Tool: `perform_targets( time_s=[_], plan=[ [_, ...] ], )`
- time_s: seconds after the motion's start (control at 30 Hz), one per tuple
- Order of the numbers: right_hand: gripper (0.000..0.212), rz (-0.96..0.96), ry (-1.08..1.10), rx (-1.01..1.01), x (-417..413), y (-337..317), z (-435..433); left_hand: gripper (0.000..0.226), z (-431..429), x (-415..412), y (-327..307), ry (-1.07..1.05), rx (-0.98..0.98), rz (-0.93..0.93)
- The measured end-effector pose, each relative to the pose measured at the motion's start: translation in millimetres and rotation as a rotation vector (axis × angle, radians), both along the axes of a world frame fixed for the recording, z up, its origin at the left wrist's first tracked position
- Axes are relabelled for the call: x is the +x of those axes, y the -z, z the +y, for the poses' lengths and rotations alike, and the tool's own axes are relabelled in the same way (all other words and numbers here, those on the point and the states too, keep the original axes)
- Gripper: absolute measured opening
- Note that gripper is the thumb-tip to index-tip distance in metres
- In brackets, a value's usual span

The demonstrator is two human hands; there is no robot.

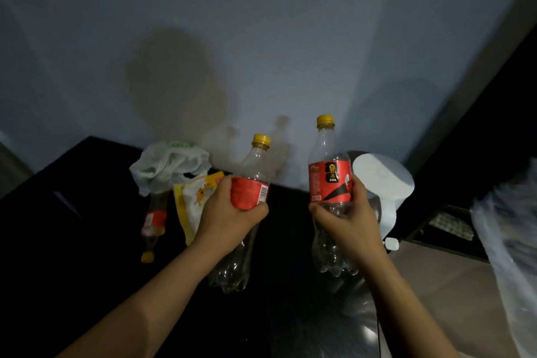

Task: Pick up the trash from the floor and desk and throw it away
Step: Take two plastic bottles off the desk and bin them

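Trash bottles held above the black desk, left hand curled tight round the left bottle, right hand round the right bottle, pickup seemingly midway; next, likely, carrying both to a bin, none in view.

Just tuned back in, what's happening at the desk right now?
The person holds two empty bottles above the dark desk. The left hand grips a red-label bottle around its label, tilted. The right hand grips a second bottle, upright. Neither is thrown away yet. On the desk lie a smaller bottle on its side, a yellow wrapper and a crumpled white plastic bag. A roll of white paper sits at the right.
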State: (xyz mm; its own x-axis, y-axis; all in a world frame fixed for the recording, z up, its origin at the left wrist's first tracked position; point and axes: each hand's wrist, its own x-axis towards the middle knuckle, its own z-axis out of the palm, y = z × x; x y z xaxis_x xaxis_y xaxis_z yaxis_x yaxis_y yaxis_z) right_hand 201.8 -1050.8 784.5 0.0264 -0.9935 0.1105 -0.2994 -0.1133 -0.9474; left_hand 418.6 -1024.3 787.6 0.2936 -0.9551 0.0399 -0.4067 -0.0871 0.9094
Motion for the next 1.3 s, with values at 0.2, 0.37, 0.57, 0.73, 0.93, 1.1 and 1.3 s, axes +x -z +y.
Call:
perform_targets(
  time_s=[0.2, 0.37, 0.57, 0.73, 0.93, 1.1, 1.3],
  plan=[
    [0.078, 0.03, 0.238, -0.143, 17, -50, 23, 0.06, -29, 14, -46, 0.267, -0.149, 0.032],
    [0.079, 0.062, 0.469, -0.214, -5, -75, 73, 0.06, -41, -25, -69, 0.553, -0.227, 0.075],
    [0.076, 0.14, 0.793, -0.256, -51, -102, 167, 0.05, -3, -113, -98, 0.838, -0.293, 0.159],
    [0.077, 0.189, 1.06, -0.308, -81, -127, 261, 0.055, 61, -181, -122, 1.061, -0.305, 0.239],
    [0.083, 0.244, 1.32, -0.334, -95, -144, 386, 0.059, 162, -239, -136, 1.308, -0.245, 0.345],
    [0.086, 0.269, 1.472, -0.373, -90, -151, 469, 0.045, 242, -254, -146, 1.431, -0.291, 0.368],
    [0.091, 0.318, 1.588, -0.39, -72, -166, 541, 0.056, 307, -265, -164, 1.552, -0.332, 0.382]
  ],
)
